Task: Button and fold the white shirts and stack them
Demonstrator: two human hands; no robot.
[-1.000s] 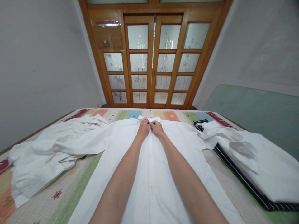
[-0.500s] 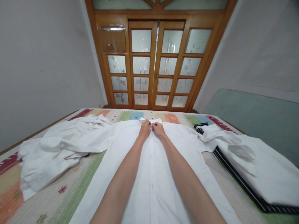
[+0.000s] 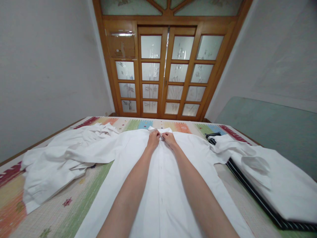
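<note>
- Though half hidden behind knuckles, clearly gripping with left hand (image 3: 154, 140): pinching front placket (image 3: 160, 172) between thumb and bent fingertips, closed down on the cloth.
- Likewise gripping with right hand (image 3: 169, 139): pinching same placket just beside left hand, with fingers curled in tight and only a sliver between.
- Can't tell about a button in the pinch; too small at this range and blocked by fingers.
- Holding white collared shirt (image 3: 170, 195) high on its front, just below collar (image 3: 165, 130).
- As for shirt: laid out front up, mid patterned cover (image 3: 104, 178), with collar at far end and lower part running out of view at the near edge.
- Reaching over it with both forearms, one each side of placket.
- Off to the left: crumpled white garment (image 3: 47, 172), with one shirt sleeve running up to it. Can't tell exactly where overlapping.
- Off to the right: folded white garment (image 3: 294, 188) on top of black striped cloth (image 3: 257, 201), with other sleeve reaching over.
- Beyond far edge: wooden doors (image 3: 163, 66) with frosted panes.
</note>
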